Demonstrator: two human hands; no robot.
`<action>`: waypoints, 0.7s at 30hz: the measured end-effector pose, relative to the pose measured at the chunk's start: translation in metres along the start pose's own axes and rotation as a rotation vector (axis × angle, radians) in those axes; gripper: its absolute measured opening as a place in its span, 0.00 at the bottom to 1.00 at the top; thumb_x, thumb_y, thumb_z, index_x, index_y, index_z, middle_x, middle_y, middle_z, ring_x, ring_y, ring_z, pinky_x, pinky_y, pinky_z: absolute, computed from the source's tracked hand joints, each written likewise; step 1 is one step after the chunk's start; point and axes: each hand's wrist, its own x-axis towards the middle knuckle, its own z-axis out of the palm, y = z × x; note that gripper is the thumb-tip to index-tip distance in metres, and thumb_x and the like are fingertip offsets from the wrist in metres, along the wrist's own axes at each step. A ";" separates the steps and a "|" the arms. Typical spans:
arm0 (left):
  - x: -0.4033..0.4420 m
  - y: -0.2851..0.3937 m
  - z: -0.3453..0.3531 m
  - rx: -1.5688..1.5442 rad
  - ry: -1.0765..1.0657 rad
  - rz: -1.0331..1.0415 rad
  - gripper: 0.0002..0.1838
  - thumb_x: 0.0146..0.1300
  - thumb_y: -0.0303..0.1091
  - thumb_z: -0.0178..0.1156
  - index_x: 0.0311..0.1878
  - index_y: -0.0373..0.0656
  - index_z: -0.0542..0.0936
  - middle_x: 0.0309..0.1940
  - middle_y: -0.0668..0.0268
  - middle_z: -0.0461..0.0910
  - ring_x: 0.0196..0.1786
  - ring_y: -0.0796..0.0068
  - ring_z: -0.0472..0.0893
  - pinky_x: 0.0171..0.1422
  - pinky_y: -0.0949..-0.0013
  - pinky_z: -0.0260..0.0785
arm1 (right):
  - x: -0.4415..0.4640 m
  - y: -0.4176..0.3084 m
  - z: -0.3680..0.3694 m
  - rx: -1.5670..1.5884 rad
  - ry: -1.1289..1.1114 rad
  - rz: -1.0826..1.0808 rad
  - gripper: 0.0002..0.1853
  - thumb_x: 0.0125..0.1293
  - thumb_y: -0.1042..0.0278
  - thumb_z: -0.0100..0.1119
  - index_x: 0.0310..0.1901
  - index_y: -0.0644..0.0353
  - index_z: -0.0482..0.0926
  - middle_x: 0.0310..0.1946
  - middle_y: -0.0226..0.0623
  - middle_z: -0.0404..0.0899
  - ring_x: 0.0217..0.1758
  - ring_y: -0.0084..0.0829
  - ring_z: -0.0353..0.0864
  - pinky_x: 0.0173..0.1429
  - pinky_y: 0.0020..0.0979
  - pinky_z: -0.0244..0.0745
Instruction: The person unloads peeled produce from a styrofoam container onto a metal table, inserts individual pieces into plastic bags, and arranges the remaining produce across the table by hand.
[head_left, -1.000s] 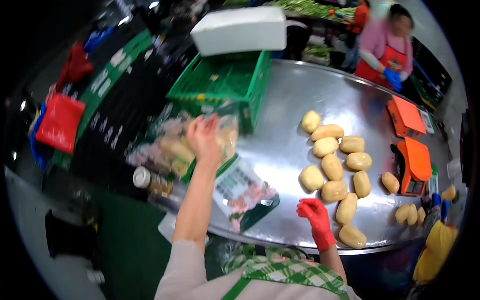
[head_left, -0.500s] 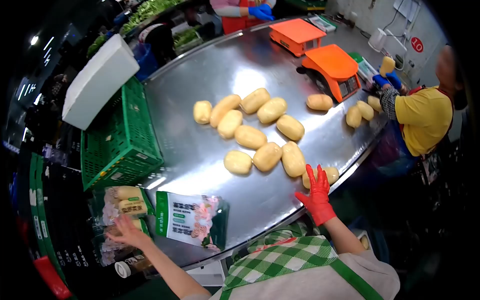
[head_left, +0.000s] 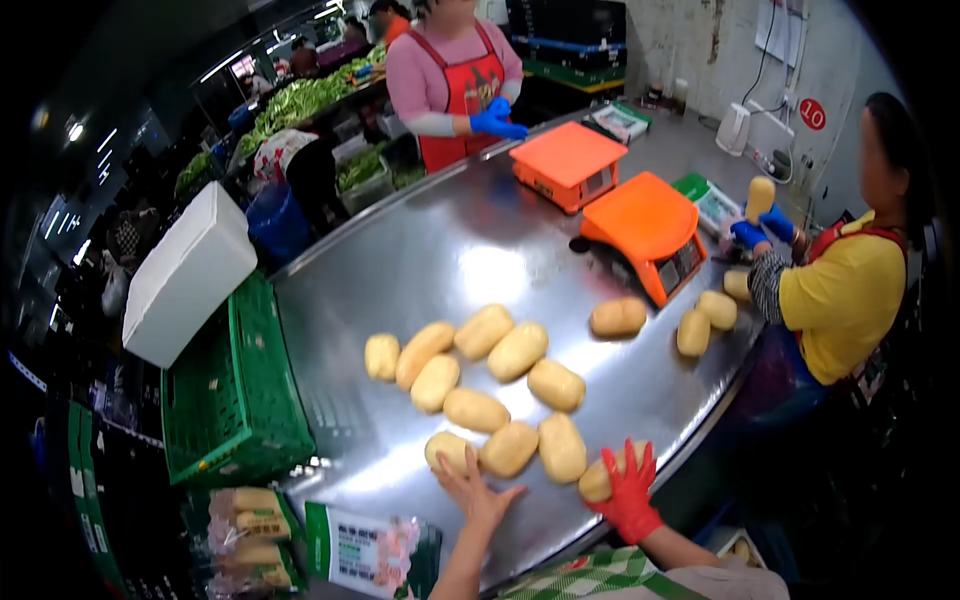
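Observation:
My bare left hand (head_left: 480,500) is open, fingers spread, with its fingertips at a pale yellow lotus root section (head_left: 447,450) on the table. My right hand (head_left: 628,495), in a red glove, lies with spread fingers over another lotus root section (head_left: 595,483) near the table edge. The glove partly hides that piece, and I cannot tell whether it grips it. Between the hands are an upright-lying lotus root section (head_left: 562,447) and a slanted one (head_left: 509,448). Several more form a loose group (head_left: 476,410) beyond them.
A printed bag (head_left: 360,545) and filled packs (head_left: 255,525) lie at the front left. A green crate (head_left: 240,400) and white foam box (head_left: 190,270) stand left. Orange scales (head_left: 640,220) are at the back. A person in yellow (head_left: 845,300) holds a root; another person (head_left: 455,90) stands behind.
My left hand has moved right and forward from the filled packs to the nearest lotus root sections. My right hand now covers more of the piece beneath it. The view has tilted up.

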 end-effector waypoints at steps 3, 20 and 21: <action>0.017 0.008 0.011 -0.012 0.046 0.027 0.72 0.31 0.62 0.81 0.79 0.55 0.47 0.76 0.34 0.28 0.77 0.27 0.34 0.76 0.31 0.35 | 0.016 -0.001 0.000 0.009 -0.059 -0.108 0.50 0.40 0.40 0.77 0.68 0.40 0.68 0.71 0.52 0.54 0.74 0.73 0.43 0.69 0.77 0.40; 0.197 0.040 0.061 -0.181 0.153 0.127 0.54 0.44 0.42 0.80 0.75 0.54 0.60 0.76 0.34 0.30 0.78 0.32 0.37 0.79 0.41 0.42 | 0.165 -0.027 0.030 0.078 0.088 -0.186 0.46 0.42 0.51 0.79 0.68 0.35 0.69 0.71 0.47 0.56 0.71 0.74 0.48 0.68 0.76 0.47; 0.212 0.041 0.064 -0.171 0.177 0.154 0.55 0.44 0.43 0.80 0.75 0.54 0.60 0.76 0.36 0.31 0.78 0.31 0.39 0.78 0.41 0.43 | 0.178 -0.027 0.033 0.083 0.109 -0.176 0.47 0.42 0.50 0.79 0.68 0.35 0.68 0.71 0.47 0.56 0.71 0.74 0.48 0.68 0.76 0.47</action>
